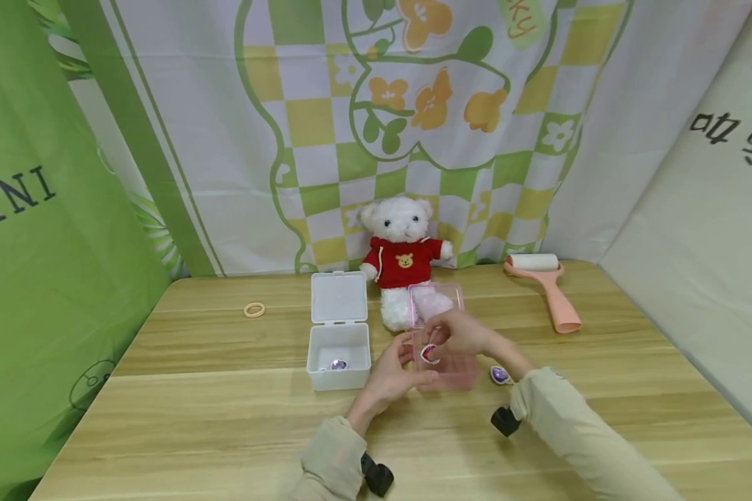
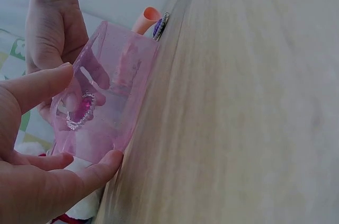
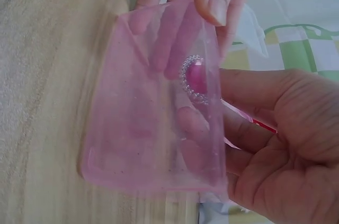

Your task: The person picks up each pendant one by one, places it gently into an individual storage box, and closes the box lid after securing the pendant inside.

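A see-through pink plastic box (image 1: 454, 379) stands on the table, its clear lid (image 1: 435, 285) raised at the back. My left hand (image 1: 391, 376) grips the box by its left side, thumb near the front rim. From above, my right hand (image 1: 460, 334) reaches into the box and pinches a pink-red gem (image 1: 429, 354) edged with small clear stones. The gem shows through the pink wall in both wrist views, inside the box near its top. To the right of the box, a purple gem (image 1: 500, 375) with a pale rim lies on the table.
Left of the pink box, an open white box (image 1: 338, 380) holds another purple gem (image 1: 338, 364). Behind sits a white teddy bear (image 1: 401, 223) in a red hoodie. A lint roller (image 1: 548, 285) lies back right, and a beige ring (image 1: 254, 309) back left. Curtains border the table.
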Motion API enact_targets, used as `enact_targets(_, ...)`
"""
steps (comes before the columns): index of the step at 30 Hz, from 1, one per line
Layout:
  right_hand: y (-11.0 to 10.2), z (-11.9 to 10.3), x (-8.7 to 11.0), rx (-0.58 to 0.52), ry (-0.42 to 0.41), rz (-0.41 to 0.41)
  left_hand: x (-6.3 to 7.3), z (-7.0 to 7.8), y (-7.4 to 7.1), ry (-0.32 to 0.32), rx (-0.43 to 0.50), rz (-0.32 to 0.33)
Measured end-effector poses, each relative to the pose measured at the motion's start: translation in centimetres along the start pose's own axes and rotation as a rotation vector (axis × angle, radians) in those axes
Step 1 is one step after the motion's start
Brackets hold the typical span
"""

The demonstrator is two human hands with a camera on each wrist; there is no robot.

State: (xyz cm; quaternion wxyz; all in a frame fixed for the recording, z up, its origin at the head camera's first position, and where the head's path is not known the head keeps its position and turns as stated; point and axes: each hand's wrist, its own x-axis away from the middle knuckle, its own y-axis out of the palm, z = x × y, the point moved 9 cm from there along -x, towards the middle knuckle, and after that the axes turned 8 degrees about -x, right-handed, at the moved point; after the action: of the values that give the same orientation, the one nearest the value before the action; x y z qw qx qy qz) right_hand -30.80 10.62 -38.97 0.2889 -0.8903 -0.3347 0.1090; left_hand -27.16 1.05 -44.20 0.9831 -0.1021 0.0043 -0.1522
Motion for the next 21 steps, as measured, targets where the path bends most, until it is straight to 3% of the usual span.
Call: enact_targets(21, 1.3, 0.2, -0.4, 0.077, -0.005, -0.018, 0.3, 0.3, 0.0, -0.011, -0.012, -0.005)
